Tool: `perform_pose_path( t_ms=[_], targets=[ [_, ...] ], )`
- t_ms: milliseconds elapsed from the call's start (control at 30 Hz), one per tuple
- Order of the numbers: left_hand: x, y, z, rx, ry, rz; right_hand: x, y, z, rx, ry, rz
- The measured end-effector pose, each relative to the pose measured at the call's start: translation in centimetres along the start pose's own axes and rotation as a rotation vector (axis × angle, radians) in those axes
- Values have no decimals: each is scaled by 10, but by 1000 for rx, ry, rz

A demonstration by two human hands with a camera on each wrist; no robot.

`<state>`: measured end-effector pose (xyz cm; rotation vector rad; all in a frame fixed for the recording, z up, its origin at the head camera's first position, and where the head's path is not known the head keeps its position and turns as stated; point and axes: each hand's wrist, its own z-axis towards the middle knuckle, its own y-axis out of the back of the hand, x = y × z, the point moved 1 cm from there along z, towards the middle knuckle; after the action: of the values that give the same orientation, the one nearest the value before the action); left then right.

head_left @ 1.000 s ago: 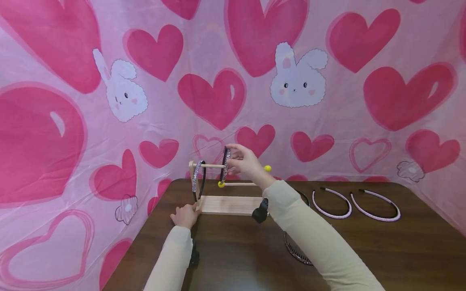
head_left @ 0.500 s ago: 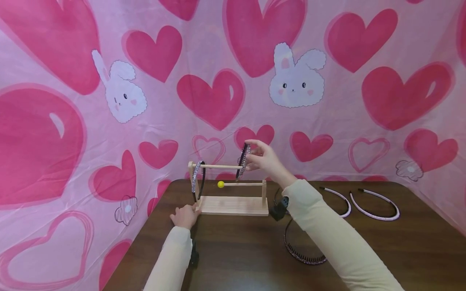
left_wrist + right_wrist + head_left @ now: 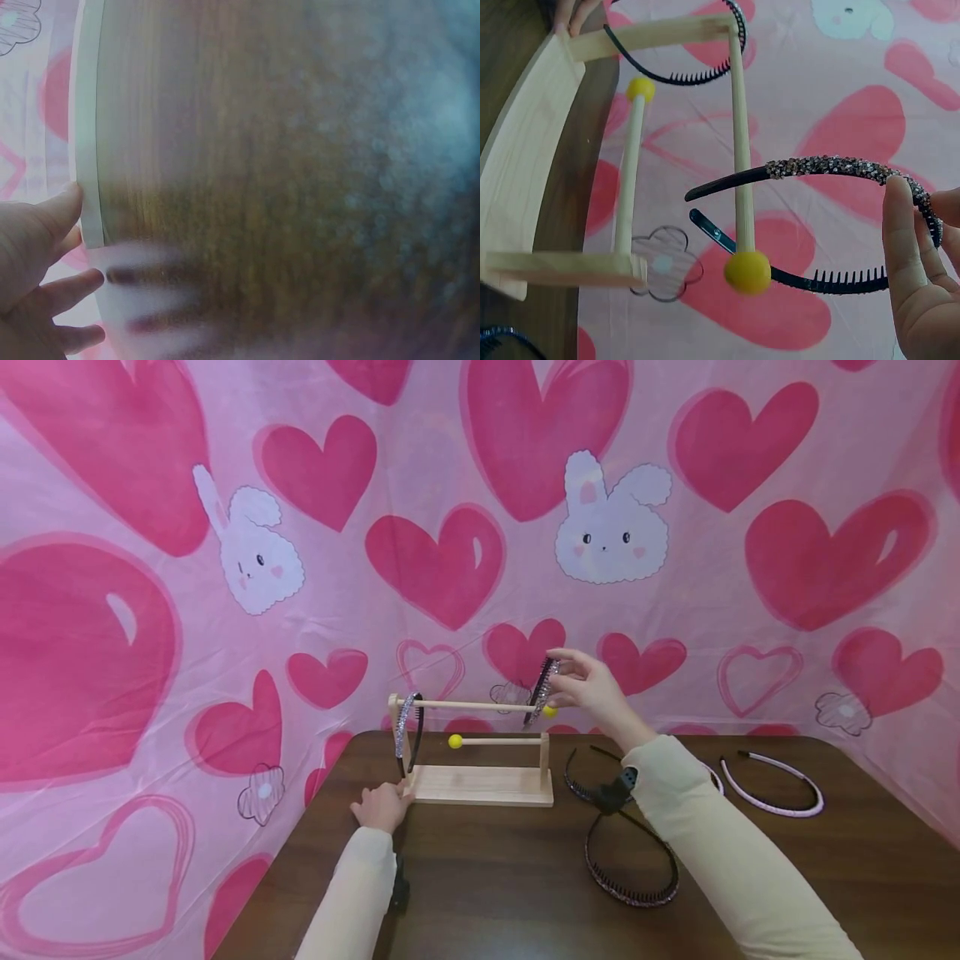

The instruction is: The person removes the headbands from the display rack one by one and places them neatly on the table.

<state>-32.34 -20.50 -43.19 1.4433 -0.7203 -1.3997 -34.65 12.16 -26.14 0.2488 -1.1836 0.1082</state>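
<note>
Pale wood forms the rack [image 3: 480, 783] on the desk [image 3: 487, 877], its base end gripped by the left of the hands [image 3: 381, 807]. The right hand [image 3: 596, 693] pinches a glittery headband [image 3: 829, 166] around the upper rod [image 3: 472, 704], beside the wider yellow ball [image 3: 748, 271] capping its tip. Another headband [image 3: 402, 731] hangs at the rod's far end. Rightward on the desk, the right sleeve [image 3: 738, 852] partly blocks a pink headband [image 3: 718, 778]; a dark headband [image 3: 633, 900] lies nearer.

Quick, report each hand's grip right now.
Left hand: grip open, touching the wooden headband stand.
Right hand: grip closed, holding a rhinestone-studded toothed headband.
</note>
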Motion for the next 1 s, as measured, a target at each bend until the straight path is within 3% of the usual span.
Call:
perform_pose_path(
  t_ms=[667, 1000],
  targets=[
    [1, -2, 2, 13, 7, 4, -9, 55, -33, 9, -70, -132],
    [0, -1, 1, 5, 4, -6, -18, 77, -55, 61, -73, -81]
  ],
)
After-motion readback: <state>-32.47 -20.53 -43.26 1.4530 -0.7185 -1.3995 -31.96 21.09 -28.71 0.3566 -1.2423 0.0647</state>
